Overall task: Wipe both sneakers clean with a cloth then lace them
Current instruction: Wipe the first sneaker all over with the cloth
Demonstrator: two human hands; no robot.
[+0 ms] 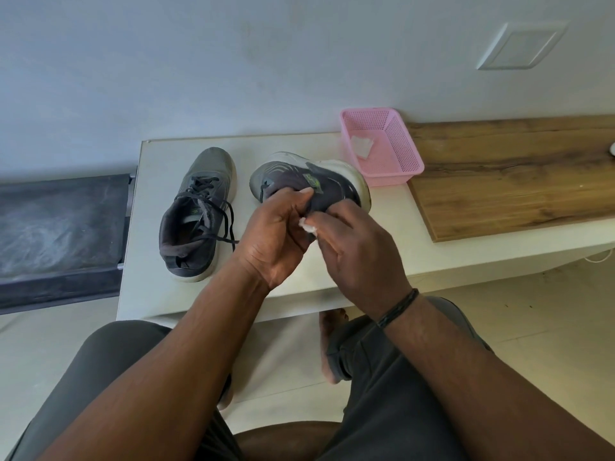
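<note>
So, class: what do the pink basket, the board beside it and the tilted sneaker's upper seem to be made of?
Pink basket: moulded plastic, going by the regular perforated mesh walls.
Board: wood or wood-look laminate, matt, with visible grain and knots.
Tilted sneaker: the grey upper looks like woven textile or mesh; its pale sole seems rubber or foam.

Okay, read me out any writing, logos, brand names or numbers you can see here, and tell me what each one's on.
No text here can be read.
Green logo patch on the side of the held sneaker, gripped by the left hand: too blurred to read.
Green mark on the insole of the other sneaker standing on the table: too small to read.
Pink basket, white wall plate: no writing visible.
</note>
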